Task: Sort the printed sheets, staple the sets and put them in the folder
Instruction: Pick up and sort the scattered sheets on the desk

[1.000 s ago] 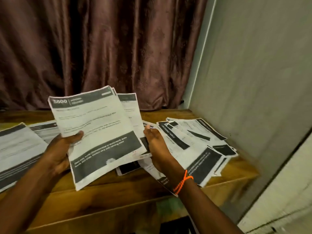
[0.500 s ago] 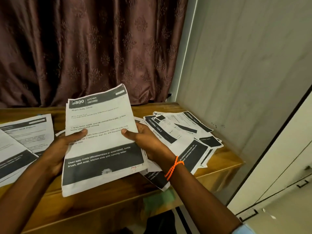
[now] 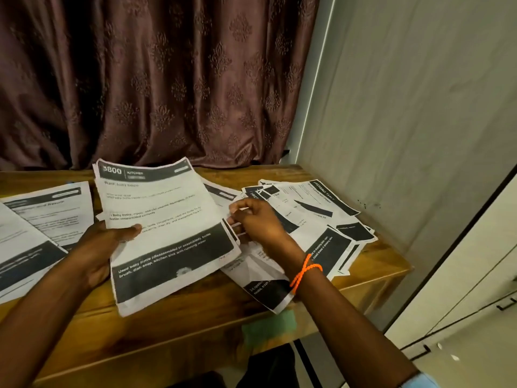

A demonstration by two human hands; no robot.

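The left hand's (image 3: pixel 105 249) fingers curl under a stack of white printed sheets with black header and footer bands (image 3: pixel 165 228), thumb pressed on top, holding it tilted at centre frame above the brown wooden surface (image 3: pixel 173 326). The right hand's (image 3: pixel 258 221) bent fingers pinch the stack's right edge, wrist wearing an orange cord bracelet (image 3: pixel 303 271). More printed sheets lie fanned at right (image 3: pixel 321 217) and at left (image 3: pixel 42 219).

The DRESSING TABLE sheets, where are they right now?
Head view: the DRESSING TABLE sheets lie fanned on the wooden table's right end, beside the wall and just beyond the right hand.
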